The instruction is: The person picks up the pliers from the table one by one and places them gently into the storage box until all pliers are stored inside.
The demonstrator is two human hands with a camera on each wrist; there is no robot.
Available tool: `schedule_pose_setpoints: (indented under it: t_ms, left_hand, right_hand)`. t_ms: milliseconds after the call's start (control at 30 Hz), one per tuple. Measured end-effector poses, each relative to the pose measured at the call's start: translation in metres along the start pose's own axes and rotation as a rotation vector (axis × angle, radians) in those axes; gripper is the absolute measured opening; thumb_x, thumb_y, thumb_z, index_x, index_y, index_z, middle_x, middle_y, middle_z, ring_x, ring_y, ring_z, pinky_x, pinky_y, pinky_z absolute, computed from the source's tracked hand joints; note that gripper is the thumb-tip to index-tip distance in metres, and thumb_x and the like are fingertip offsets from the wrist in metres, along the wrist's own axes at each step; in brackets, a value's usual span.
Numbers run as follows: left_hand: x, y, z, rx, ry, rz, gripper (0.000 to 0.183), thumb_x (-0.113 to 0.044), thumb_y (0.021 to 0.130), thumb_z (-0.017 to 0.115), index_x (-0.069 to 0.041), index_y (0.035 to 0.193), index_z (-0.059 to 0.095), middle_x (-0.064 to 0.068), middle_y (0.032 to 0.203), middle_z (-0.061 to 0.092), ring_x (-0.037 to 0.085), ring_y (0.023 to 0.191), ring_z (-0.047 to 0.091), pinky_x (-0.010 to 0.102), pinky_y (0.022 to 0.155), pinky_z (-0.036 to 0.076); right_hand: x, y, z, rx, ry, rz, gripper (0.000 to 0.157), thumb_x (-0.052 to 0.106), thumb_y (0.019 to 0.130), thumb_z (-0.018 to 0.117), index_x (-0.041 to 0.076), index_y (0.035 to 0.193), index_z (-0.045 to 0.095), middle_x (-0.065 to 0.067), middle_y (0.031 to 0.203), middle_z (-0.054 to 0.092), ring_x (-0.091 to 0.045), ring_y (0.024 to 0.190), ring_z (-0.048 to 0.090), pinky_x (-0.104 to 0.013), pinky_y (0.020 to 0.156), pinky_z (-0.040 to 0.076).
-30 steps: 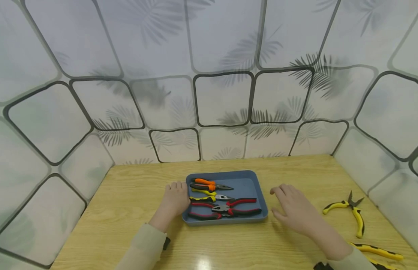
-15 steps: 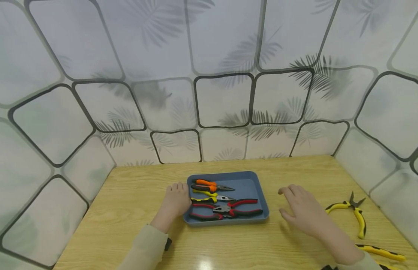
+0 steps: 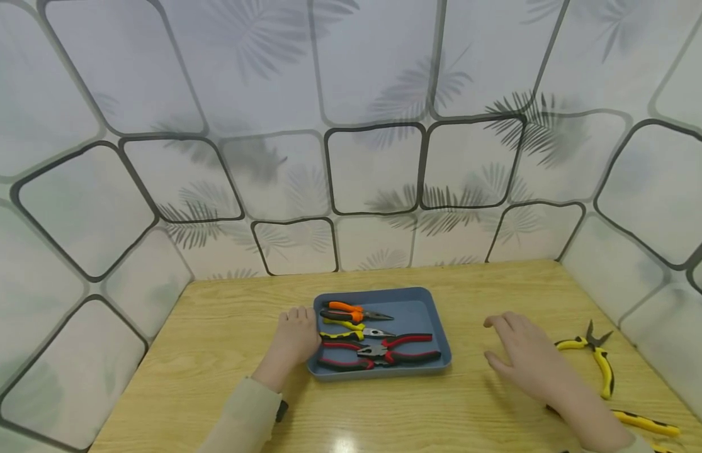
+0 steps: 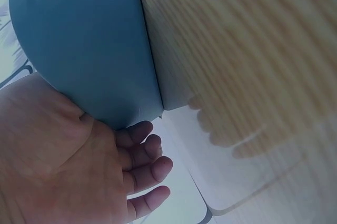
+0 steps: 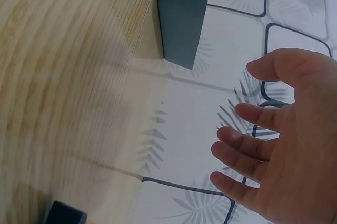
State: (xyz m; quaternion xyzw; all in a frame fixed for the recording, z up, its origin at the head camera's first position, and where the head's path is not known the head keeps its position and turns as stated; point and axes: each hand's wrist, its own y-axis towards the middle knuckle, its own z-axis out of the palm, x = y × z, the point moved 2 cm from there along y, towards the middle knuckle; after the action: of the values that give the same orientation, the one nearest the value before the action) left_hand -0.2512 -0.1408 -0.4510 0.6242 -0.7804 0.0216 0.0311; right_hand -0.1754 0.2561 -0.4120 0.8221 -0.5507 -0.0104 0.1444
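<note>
In the head view my left hand (image 3: pixel 296 336) holds the left end of a blue-grey tray (image 3: pixel 424 314). The left wrist view shows that hand's curled fingers (image 4: pixel 141 155) by the tray's outer wall (image 4: pixel 84 50); its thumb is out of sight. Inside the tray lie orange-and-black long-nose pliers (image 3: pixel 351 311), yellow-and-black long-nose pliers (image 3: pixel 356 330) and red-and-black pliers (image 3: pixel 379 352), perhaps two pairs overlapping. My right hand (image 3: pixel 526 355) hovers right of the tray with loosely bent fingers and holds nothing. Nearest to it are spread yellow-handled pliers (image 3: pixel 602 365), partly covered by the hand.
Another yellow-and-black handled tool (image 3: pixel 648 423) lies at the lower right, partly behind the right forearm. The wooden table (image 3: pixel 237 302) meets a patterned wall covering (image 3: pixel 373 170) at the back and both sides.
My right hand has moved rightward, away from the tray toward the spread yellow pliers. The left hand, the tray and the pliers inside it stay in place.
</note>
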Motion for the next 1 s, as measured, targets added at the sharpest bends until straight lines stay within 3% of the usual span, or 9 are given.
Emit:
schedule_pose_setpoints:
  t_ms: [1000]
  left_hand:
    - [-0.003,-0.005,-0.009,-0.016,-0.009,0.012,0.028,-0.019,0.09,0.045,0.003,0.105,0.051,0.018,0.097,0.053,0.032,0.094,0.05,0.048,0.086,0.038]
  right_hand:
    - [-0.034,-0.029,-0.008,0.054,0.001,0.125,0.047,0.033,0.084,0.067,0.005,0.119,0.051,-0.013,0.112,0.057,-0.034,0.105,0.053,-0.053,0.084,0.042]
